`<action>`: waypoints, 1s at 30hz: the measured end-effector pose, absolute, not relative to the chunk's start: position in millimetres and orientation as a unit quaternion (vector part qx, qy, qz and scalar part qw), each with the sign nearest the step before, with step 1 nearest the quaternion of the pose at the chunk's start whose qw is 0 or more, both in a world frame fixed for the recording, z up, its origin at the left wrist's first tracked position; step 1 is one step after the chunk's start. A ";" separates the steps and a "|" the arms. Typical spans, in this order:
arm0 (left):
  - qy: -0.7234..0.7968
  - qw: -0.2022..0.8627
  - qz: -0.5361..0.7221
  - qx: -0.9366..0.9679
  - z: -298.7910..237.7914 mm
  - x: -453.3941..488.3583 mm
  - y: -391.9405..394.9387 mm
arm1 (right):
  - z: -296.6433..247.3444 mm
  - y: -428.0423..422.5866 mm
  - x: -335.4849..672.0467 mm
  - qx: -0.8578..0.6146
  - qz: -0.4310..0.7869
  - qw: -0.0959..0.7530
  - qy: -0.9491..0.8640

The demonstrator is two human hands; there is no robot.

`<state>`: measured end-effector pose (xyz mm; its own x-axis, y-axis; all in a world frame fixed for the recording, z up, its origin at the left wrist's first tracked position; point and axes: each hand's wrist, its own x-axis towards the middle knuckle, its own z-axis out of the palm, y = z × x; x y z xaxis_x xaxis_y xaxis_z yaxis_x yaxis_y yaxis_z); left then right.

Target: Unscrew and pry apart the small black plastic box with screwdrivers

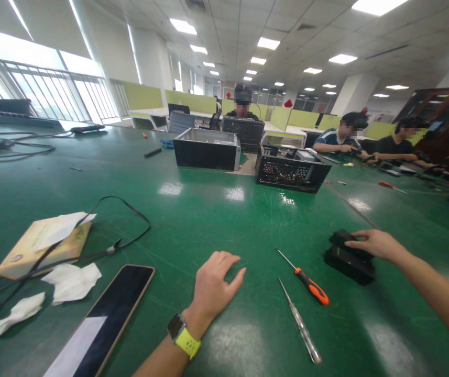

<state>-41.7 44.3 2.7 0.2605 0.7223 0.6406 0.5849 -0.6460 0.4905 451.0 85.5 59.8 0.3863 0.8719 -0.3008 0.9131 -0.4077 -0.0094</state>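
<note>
My left hand (213,285) rests on the green table (193,220) with fingers slightly curled and apart, holding nothing; a yellow-strapped watch is on its wrist. My right hand (375,243) reaches out and lies on top of a black box-shaped device (348,260), fingers over its upper edge. Between the hands lie an orange-handled screwdriver (306,280) and a clear-handled screwdriver (299,323). A phone (108,317) lies screen-up to the left of my left arm.
At the left are a yellow booklet (43,246), crumpled white tissues (70,280) and a black cable (126,230). Two open computer cases (206,149) (291,167) stand further back. Three people sit at the far side, to the right.
</note>
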 end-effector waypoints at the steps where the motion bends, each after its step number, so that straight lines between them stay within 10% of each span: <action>1: 0.414 0.077 0.445 0.790 2.6 -41.7 44.3 | 59.0 86.9 450.7 0.827 -0.130 0.079 0.540; 30: 0.412 0.086 0.437 0.795 4.3 -40.7 42.5 | 69.8 61.4 420.7 0.783 -0.037 0.032 0.620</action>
<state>-40.7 42.5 4.3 0.2787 0.7295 0.6246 0.5799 -0.6463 0.4960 420.7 61.4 69.8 0.2284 0.9686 -0.0984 0.9734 -0.2291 0.0044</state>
